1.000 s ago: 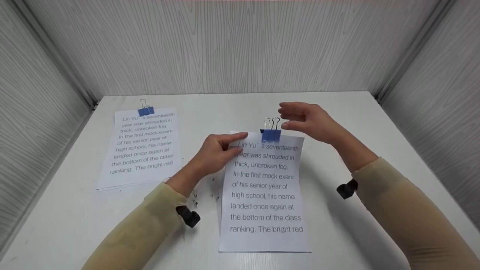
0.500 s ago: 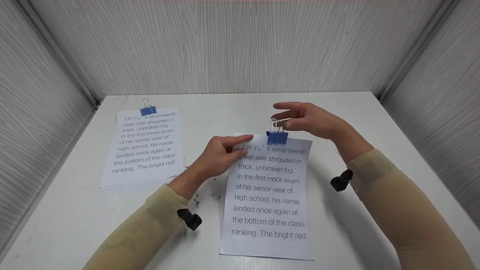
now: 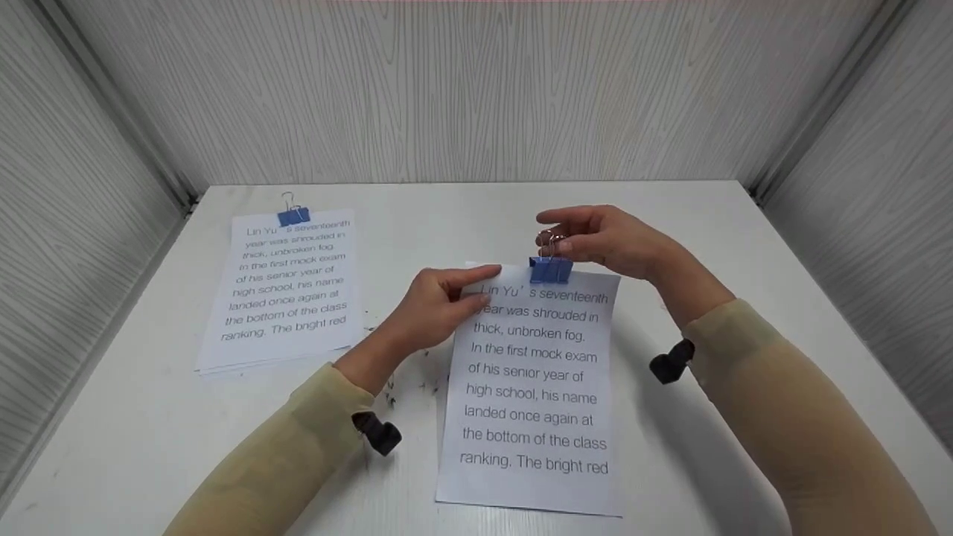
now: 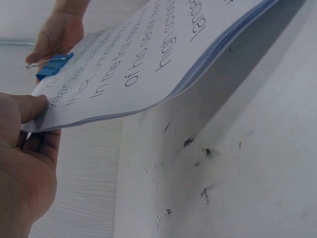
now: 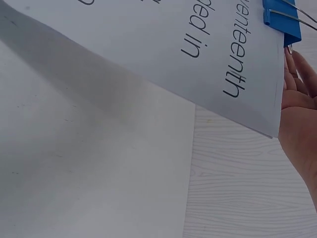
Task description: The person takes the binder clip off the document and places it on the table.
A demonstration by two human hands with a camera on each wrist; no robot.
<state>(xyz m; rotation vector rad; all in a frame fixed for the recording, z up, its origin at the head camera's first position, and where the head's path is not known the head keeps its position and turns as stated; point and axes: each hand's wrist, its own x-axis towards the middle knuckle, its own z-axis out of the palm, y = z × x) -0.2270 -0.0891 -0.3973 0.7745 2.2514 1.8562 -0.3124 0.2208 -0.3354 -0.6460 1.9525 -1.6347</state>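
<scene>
Stacked printed sheets are raised at their top edge, with a blue binder clip on it. My left hand pinches their upper left corner, thumb on the front. In the left wrist view, the thumb of the left hand lies over the sheets and its other fingers are beneath. My right hand is at the clip's wire handles, its fingers loosely bent behind them and the thumb beside them. The right wrist view has the right hand behind the blue clip, partly hidden by paper.
Another printed stack lies at the left of the white table, with its own blue clip at the top. Small dark marks spot the tabletop near the held sheets. Pale wood-grain panels stand behind and at both sides.
Over the last second, the held sheets and their clip have shifted slightly right. My right hand has moved left, bringing its fingers to the wire handles. The left hand keeps its pinch.
</scene>
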